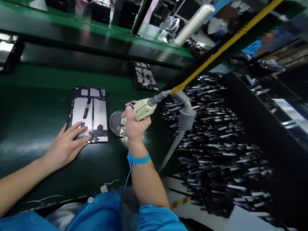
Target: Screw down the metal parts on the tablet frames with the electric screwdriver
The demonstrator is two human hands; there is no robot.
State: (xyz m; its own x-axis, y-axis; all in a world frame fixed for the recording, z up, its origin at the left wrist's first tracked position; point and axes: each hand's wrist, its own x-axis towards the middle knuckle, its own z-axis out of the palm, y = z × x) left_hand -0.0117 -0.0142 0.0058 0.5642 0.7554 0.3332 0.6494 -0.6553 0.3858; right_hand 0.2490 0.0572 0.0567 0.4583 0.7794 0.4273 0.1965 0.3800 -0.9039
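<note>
Tablet chassis (99,108), black-framed, silver-panelled, lies flat on glossy green bench (27,117); your left hand (64,146), fingers apart, likely steadies its near end. Beside it, your right hand (135,127) clamps cream plastic power tool (145,109).

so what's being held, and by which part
The right hand holds the pale handheld tool around its body. The left hand rests on the near-left corner of the open device.
</note>
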